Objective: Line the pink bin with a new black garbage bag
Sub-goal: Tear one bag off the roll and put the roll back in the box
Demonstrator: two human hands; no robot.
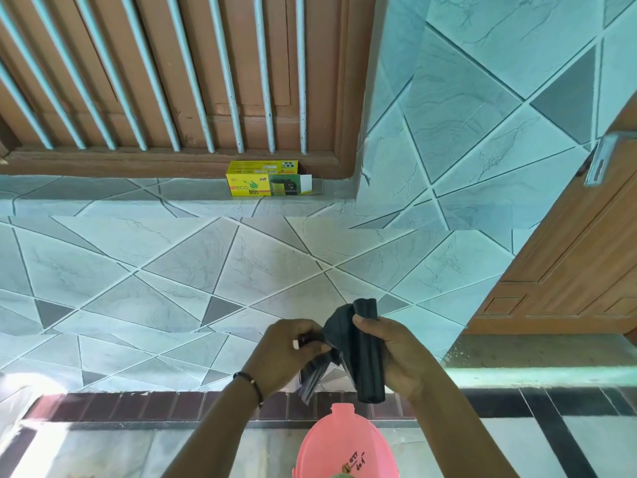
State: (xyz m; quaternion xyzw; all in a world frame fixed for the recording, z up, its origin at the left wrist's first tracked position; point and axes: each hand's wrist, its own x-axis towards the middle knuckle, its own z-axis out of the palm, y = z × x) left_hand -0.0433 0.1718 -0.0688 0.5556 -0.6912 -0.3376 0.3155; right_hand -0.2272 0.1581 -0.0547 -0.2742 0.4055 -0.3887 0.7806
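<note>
Both hands are raised in front of a tiled wall. The right hand (396,353) grips a roll of black garbage bags (369,357), held upright, while the left hand (286,353) pinches the loose end of a black bag (320,367) pulled off the roll. Below them the pink bin (344,446) shows at the bottom edge, with writing on it. A yellow bag box (265,179), open at one end, lies on the ledge (103,191) under a barred wooden window (172,81)
</note>
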